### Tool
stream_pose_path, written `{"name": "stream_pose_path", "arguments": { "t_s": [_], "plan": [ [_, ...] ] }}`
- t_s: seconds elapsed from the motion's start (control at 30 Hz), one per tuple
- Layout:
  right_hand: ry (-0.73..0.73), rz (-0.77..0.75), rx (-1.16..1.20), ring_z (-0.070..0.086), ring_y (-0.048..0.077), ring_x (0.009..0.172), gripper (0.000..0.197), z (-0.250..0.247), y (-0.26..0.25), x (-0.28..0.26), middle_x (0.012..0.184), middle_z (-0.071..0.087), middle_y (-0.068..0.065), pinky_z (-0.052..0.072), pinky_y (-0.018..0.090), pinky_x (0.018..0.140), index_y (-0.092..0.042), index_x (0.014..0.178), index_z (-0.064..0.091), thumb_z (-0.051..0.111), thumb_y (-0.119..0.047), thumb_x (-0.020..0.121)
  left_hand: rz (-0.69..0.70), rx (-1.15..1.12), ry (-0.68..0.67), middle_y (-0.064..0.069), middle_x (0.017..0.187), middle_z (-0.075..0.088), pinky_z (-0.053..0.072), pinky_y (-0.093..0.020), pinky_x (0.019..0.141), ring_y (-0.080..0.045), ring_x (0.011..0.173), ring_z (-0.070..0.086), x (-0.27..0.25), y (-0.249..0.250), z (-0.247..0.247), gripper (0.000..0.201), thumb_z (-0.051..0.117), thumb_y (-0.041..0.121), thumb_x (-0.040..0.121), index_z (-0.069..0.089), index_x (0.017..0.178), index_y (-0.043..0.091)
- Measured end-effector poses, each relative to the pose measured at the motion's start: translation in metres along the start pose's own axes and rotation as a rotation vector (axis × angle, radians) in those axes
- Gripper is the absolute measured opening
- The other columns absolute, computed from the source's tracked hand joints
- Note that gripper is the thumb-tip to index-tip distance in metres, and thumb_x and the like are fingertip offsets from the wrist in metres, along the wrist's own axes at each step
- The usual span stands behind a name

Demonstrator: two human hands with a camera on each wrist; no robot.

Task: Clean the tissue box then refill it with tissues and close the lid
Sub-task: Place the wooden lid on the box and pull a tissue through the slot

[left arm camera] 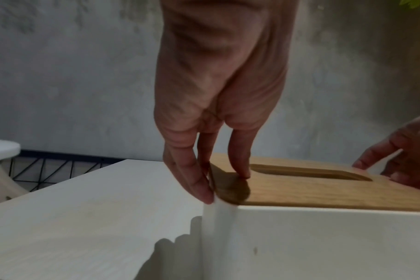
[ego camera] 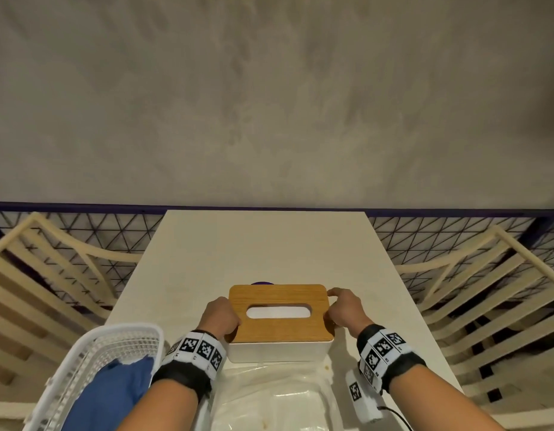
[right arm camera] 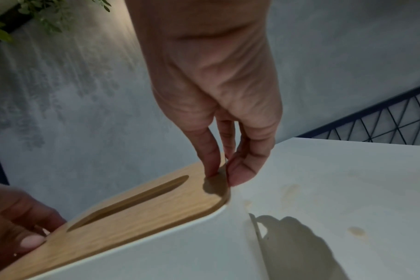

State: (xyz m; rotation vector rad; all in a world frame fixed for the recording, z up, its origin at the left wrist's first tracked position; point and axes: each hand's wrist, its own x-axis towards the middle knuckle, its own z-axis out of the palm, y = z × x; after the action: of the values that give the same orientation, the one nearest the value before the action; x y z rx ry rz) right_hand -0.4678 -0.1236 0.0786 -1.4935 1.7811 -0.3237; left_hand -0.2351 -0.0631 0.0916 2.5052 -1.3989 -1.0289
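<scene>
A white tissue box [ego camera: 279, 351] stands on the pale table [ego camera: 269, 250] with its wooden lid [ego camera: 279, 293] lying on top. White shows through the lid's oval slot. My left hand [ego camera: 221, 315] pinches the lid's left end, thumb on top and fingers against the edge [left arm camera: 223, 181]. My right hand [ego camera: 344, 309] pinches the right end the same way [right arm camera: 227, 176]. Whether the lid [left arm camera: 324, 193] sits fully down in the box [left arm camera: 324, 246] I cannot tell. A clear plastic pack of tissues [ego camera: 279, 396] lies just in front of the box.
A white mesh basket [ego camera: 92, 353] holding a blue cloth [ego camera: 114, 396] sits at the front left. A small purple object [ego camera: 263, 283] peeks out behind the box. Slatted cream chairs [ego camera: 487, 290] flank the table. A grey wall rises behind.
</scene>
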Motion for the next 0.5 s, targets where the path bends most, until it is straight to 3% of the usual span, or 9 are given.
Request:
{"name": "stream_pose_path", "arguments": {
  "t_s": [0.03, 0.07, 0.1, 0.13, 0.17, 0.23, 0.3, 0.43, 0.5],
  "plan": [
    [0.001, -0.014, -0.010, 0.063, 0.027, 0.094, 0.056, 0.0004, 0.0014, 0.0017, 0.099, 0.062, 0.012, 0.054, 0.035, 0.082, -0.007, 0.132, 0.048, 0.057, 0.007, 0.079, 0.005, -0.006, 0.007, -0.001, 0.087, 0.061, 0.045, -0.019, 0.064, -0.022, 0.095, 0.059, 0.0009, -0.0002, -0.0017, 0.025, 0.062, 0.018, 0.090, 0.048, 0.069, 0.014],
    [-0.004, -0.033, -0.027, 0.062, 0.026, 0.092, 0.057, 0.0004, 0.0018, 0.0023, 0.097, 0.060, 0.011, 0.054, 0.034, 0.081, -0.009, 0.134, 0.046, 0.056, 0.006, 0.080, 0.018, -0.006, 0.007, -0.005, 0.100, 0.064, 0.048, -0.022, 0.072, -0.024, 0.103, 0.061, -0.0033, 0.0003, -0.0049, 0.012, 0.063, 0.016, 0.089, 0.055, 0.082, 0.011],
    [-0.017, -0.060, -0.057, 0.060, 0.026, 0.095, 0.060, 0.0002, 0.0010, 0.0025, 0.102, 0.060, 0.012, 0.053, 0.034, 0.081, -0.011, 0.137, 0.042, 0.056, 0.005, 0.081, 0.023, -0.016, 0.015, -0.010, 0.115, 0.064, 0.049, -0.026, 0.082, -0.025, 0.111, 0.060, -0.0023, -0.0020, -0.0050, 0.023, 0.065, 0.015, 0.088, 0.056, 0.107, 0.008],
    [-0.042, -0.098, -0.115, 0.057, 0.027, 0.104, 0.065, -0.0008, -0.0003, 0.0019, 0.114, 0.057, 0.014, 0.051, 0.034, 0.085, -0.013, 0.140, 0.037, 0.058, 0.002, 0.081, 0.036, -0.015, 0.019, -0.013, 0.126, 0.060, 0.048, -0.030, 0.090, -0.027, 0.116, 0.058, 0.0000, -0.0038, -0.0036, 0.052, 0.067, 0.013, 0.086, 0.044, 0.133, 0.008],
    [-0.075, -0.150, -0.198, 0.051, 0.029, 0.115, 0.072, -0.0020, -0.0015, 0.0010, 0.129, 0.048, 0.016, 0.047, 0.034, 0.092, -0.016, 0.144, 0.031, 0.063, -0.003, 0.080, 0.062, -0.029, 0.016, -0.015, 0.131, 0.057, 0.047, -0.032, 0.094, -0.028, 0.119, 0.056, -0.0004, -0.0048, -0.0033, 0.075, 0.067, 0.011, 0.085, 0.025, 0.147, 0.011],
    [-0.162, -0.270, -0.374, 0.033, 0.033, 0.133, 0.084, -0.0038, -0.0036, -0.0018, 0.151, 0.020, 0.015, 0.035, 0.035, 0.106, -0.019, 0.147, 0.023, 0.072, -0.017, 0.078, 0.130, -0.012, -0.001, -0.015, 0.135, 0.054, 0.047, -0.033, 0.096, -0.028, 0.120, 0.054, -0.0016, -0.0051, -0.0032, 0.090, 0.067, 0.008, 0.085, 0.009, 0.153, 0.020],
    [-0.243, -0.350, -0.507, 0.020, 0.030, 0.141, 0.090, -0.0033, -0.0039, -0.0038, 0.157, -0.001, 0.012, 0.027, 0.033, 0.112, -0.017, 0.148, 0.017, 0.074, -0.024, 0.078, 0.173, -0.012, -0.024, -0.013, 0.138, 0.051, 0.046, -0.032, 0.097, -0.028, 0.123, 0.052, 0.0002, -0.0053, -0.0017, 0.087, 0.065, 0.007, 0.086, 0.013, 0.153, 0.023],
    [-0.230, -0.414, -0.668, 0.012, 0.028, 0.143, 0.092, -0.0047, -0.0036, -0.0033, 0.158, -0.002, 0.011, 0.025, 0.038, 0.114, -0.016, 0.148, 0.016, 0.074, -0.029, 0.078, 0.187, 0.029, -0.043, -0.013, 0.138, 0.051, 0.046, -0.033, 0.099, -0.028, 0.124, 0.052, -0.0011, -0.0012, -0.0033, 0.087, 0.068, 0.009, 0.084, 0.016, 0.152, 0.021],
    [-0.235, -0.419, -0.679, 0.017, 0.029, 0.142, 0.092, -0.0049, -0.0047, -0.0024, 0.158, -0.001, 0.010, 0.027, 0.038, 0.113, -0.014, 0.148, 0.017, 0.075, -0.028, 0.077, 0.181, 0.041, -0.069, -0.012, 0.139, 0.050, 0.045, -0.034, 0.100, -0.028, 0.125, 0.051, -0.0019, 0.0009, -0.0061, 0.092, 0.073, 0.012, 0.081, 0.016, 0.152, 0.019]
  ]
}}
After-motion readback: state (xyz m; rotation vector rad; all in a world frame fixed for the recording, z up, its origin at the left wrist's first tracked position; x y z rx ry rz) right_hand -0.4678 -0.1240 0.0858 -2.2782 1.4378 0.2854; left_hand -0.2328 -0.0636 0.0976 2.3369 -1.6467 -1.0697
